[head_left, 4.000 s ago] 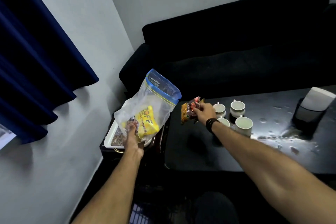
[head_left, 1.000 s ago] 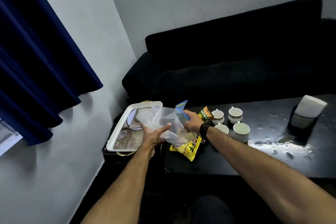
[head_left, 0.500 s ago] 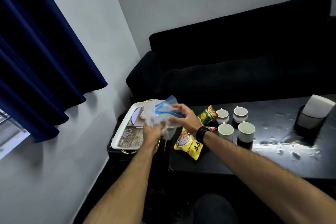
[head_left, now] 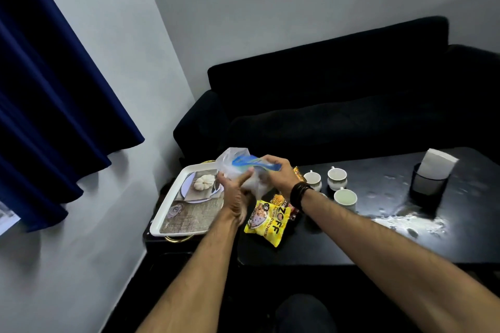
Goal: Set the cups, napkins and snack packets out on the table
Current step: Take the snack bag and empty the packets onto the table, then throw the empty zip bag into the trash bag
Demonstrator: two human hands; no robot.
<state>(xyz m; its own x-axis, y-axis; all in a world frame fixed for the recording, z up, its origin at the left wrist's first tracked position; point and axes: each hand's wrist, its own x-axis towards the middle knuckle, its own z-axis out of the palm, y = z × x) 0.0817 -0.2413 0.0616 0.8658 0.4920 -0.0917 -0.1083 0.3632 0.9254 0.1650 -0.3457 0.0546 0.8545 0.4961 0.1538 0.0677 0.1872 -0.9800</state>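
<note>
While both hands crumple bag (head_left: 244, 170) above tray (head_left: 173, 204) edge, table (head_left: 405, 238) right bare.

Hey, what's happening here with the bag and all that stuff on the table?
A person is setting out snacks and cups. Both hands, left and right, are gripping a clear zip bag above the gap between the tray and the black table; it looks empty. A yellow packet lies on the table with other packets partly hidden under the right wrist. Three cups are in view, and napkins stand in a holder farther right.
</note>
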